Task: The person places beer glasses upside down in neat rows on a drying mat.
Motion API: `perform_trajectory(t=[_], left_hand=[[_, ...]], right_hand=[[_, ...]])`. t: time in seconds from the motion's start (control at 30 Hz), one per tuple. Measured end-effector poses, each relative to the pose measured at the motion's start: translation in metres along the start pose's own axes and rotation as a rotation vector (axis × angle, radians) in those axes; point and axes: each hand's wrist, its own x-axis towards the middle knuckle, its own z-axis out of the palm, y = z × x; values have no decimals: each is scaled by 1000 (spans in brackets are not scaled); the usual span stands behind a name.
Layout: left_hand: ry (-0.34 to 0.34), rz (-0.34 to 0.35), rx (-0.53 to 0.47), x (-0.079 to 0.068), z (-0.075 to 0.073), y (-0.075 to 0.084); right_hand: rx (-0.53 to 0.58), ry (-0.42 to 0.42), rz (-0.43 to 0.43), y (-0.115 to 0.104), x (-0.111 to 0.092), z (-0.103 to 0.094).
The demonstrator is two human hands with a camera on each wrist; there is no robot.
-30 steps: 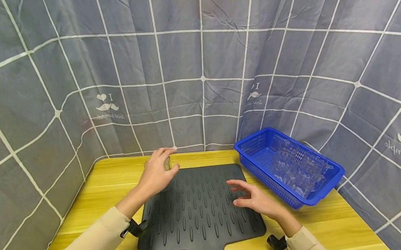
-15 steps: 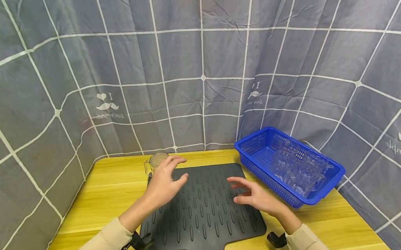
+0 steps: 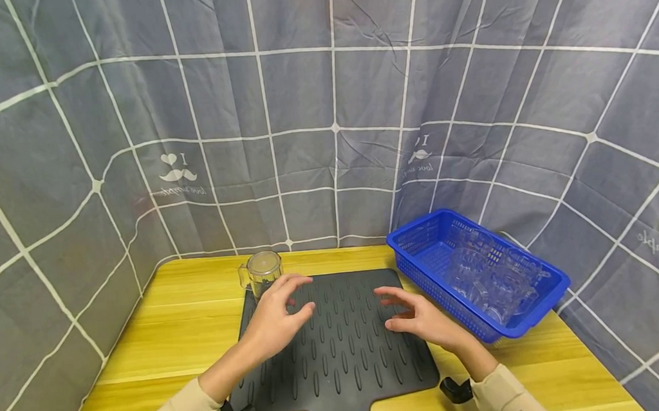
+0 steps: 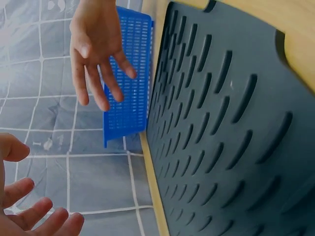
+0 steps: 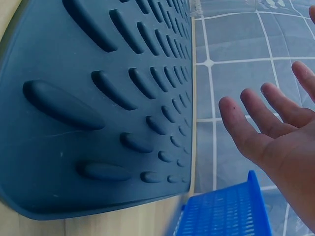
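A clear glass mug stands on the far left corner of a dark grey ribbed mat, its handle pointing left. My left hand hovers over the mat's left side, just in front of the mug and partly covering its lower part in the head view. Its fingers are relaxed and spread, holding nothing. Over the mat's right side is my right hand, also empty, with loosely bent fingers. The left wrist view shows both the right hand and the left hand's fingers apart from anything.
A blue perforated plastic basket sits at an angle on the right of the wooden table. Several clear glass mugs lie heaped in it. A grey checked curtain encloses the table's back and sides.
My left hand has let go of the glass mug and drawn back toward me and to the right, bringing the mug into sight. My right hand has hardly moved.
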Motion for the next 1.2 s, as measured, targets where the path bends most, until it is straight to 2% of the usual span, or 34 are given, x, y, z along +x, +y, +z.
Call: perform_trajectory(t=[0.2,0.43,0.87,1.0,1.2], left_hand=[[-28,-35,-136,-8,7,-3],[-55,-88,-210,-16,16,-5],[-91,-110,-249,-20,25,-10],[-90,-103,-251,-22,27,-11],[-104,-132,-252,-24,29,-11]], right_hand=[[-22,8,0,1,1,-1],[-30,9,8,-3,0,-1],[5,18,6,-7,1,-6],[-5,23,-23,-12,2,-11],[-39,40,-63,-20,4,-23]])
